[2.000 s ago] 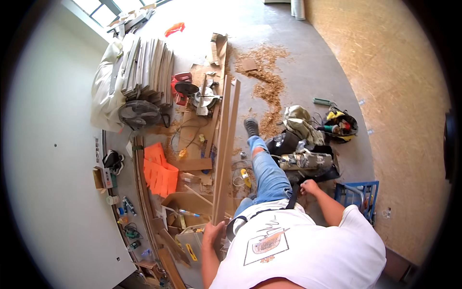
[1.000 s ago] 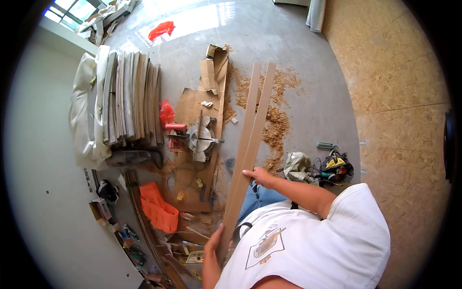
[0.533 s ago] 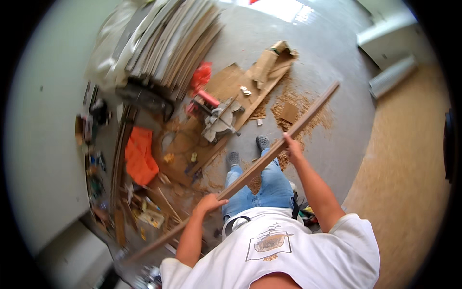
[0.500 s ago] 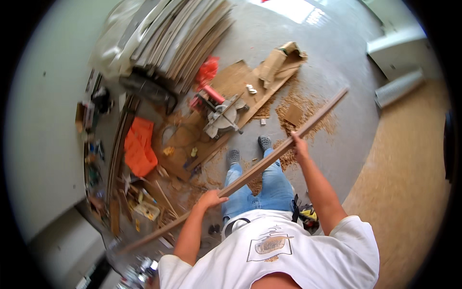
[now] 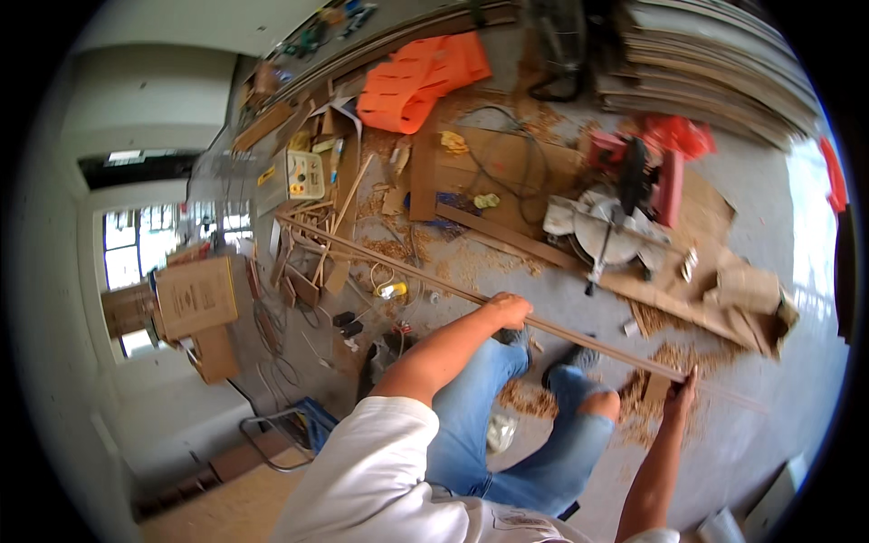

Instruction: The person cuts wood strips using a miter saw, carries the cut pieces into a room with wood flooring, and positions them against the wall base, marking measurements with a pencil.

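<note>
Your left hand point(image 5: 509, 310) is closed around a long wooden strip point(image 5: 425, 279), held level above the sawdust-strewn floor point(image 5: 769, 299). Your right hand point(image 5: 681, 396) grips the same strip farther along, near its other end. The strip runs across the view, in front of the mitre saw point(image 5: 615, 222) and orange crate point(image 5: 421, 77).
</note>
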{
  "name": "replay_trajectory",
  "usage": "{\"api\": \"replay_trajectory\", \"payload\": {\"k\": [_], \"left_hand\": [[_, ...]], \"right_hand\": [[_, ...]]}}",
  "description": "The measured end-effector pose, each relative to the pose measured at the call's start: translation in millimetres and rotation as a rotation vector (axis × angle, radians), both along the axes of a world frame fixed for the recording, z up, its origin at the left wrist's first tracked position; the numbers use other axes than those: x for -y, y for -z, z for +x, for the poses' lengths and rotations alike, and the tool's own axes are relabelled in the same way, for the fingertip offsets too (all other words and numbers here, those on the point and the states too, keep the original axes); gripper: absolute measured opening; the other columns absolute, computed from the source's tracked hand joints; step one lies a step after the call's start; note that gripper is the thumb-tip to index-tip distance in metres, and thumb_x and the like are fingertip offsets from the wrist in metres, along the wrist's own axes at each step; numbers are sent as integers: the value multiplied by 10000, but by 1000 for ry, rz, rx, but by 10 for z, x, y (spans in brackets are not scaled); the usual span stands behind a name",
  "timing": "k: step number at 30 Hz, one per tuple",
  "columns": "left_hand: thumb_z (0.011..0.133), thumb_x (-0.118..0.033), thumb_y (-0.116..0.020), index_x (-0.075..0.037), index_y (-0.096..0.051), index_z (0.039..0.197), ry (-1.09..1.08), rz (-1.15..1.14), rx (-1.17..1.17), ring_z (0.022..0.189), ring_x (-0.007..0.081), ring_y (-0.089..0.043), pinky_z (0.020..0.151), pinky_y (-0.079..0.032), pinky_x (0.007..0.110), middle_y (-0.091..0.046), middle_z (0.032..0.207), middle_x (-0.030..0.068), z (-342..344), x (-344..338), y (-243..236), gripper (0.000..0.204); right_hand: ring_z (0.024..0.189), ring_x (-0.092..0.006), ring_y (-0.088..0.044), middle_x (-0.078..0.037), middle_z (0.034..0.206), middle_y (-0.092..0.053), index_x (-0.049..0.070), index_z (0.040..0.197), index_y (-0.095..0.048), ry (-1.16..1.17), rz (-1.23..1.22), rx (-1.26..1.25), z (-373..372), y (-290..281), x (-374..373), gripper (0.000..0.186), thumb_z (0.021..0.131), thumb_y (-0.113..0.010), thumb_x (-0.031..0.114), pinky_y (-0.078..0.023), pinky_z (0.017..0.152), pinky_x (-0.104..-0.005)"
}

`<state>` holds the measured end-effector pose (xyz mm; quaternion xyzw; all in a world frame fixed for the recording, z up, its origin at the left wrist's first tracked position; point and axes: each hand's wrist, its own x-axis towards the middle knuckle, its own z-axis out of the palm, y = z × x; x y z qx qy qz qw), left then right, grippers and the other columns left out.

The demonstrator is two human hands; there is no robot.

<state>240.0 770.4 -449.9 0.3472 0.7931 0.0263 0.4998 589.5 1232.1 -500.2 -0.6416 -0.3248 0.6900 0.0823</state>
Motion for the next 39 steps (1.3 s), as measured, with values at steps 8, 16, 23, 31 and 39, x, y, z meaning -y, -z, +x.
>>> {"api": "replay_trajectory", "payload": {"k": [8,16,23,31,39], "left_hand": [[745,-236,-759,-121,-711,1112,-40,-82,-17,1011,378,-697,875,-560,491,-735,1046,172,-317,1263,1926,388],[731,-264,-748,-50,-763,902,-20,-351,-21,831,328,-715,714,-551,467,-735,860,208,-1070,2388,2727,275],[586,-314,-909,-29,-758,1117,-69,-636,-75,1077,370,-696,948,-546,435,-722,1144,231,-981,3082,2767,622],[652,-410,-909,-36,-719,1201,-25,-129,-62,1097,379,-678,975,-524,435,-720,1167,204,-567,2321,2965,691],[867,-415,-767,-55,-683,1159,-80,435,-70,978,396,-682,865,-540,457,-725,1030,183,308,649,2591,471]], "right_hand": [[424,-81,-403,-2,682,-605,178,930,-591,-91,63,-161,-828,1694,572,398,952,-658,569,-236,356,-216],[1050,-303,-672,-206,1327,-570,95,1442,-478,-197,19,-127,-601,3180,18,805,907,-571,689,-510,860,-403],[582,-204,-685,-48,737,-592,128,1064,-597,-96,0,107,-931,2961,1543,513,890,-693,601,-219,364,-230],[782,-274,-774,-210,1005,-728,1,1198,-579,-262,-85,74,-889,2525,1951,522,999,-559,483,-250,387,-260],[805,-261,-769,-170,965,-755,-29,1131,-692,-569,-154,-147,-1348,2022,2096,556,990,-619,503,-508,595,-314]]}}
